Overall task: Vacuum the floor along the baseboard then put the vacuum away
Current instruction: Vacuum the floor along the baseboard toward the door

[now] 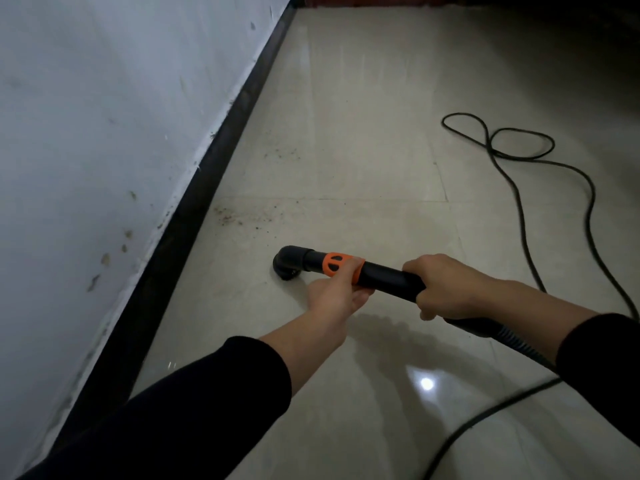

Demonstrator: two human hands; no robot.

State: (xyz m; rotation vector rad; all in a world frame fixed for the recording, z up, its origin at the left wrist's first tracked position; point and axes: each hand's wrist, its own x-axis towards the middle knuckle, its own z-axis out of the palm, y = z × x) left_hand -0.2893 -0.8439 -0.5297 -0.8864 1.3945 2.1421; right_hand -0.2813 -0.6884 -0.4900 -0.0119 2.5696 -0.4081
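Observation:
A black vacuum wand (384, 275) with an orange collar (337, 263) lies nearly level above the tiled floor. Its angled nozzle (287, 266) points down at the tile, a short way from the dark baseboard (194, 209). My left hand (337, 294) holds the wand from below at the orange collar, thumb over the top. My right hand (446, 287) grips the wand further back, where the ribbed hose (512, 337) begins. A patch of dark crumbs and dust (242, 218) lies on the floor beyond the nozzle, beside the baseboard. The vacuum body is out of view.
A black power cord (519, 202) loops over the tiles at right and runs toward the lower right. The scuffed white wall (104, 133) fills the left. Dark furniture (554, 15) stands at the far end of the floor.

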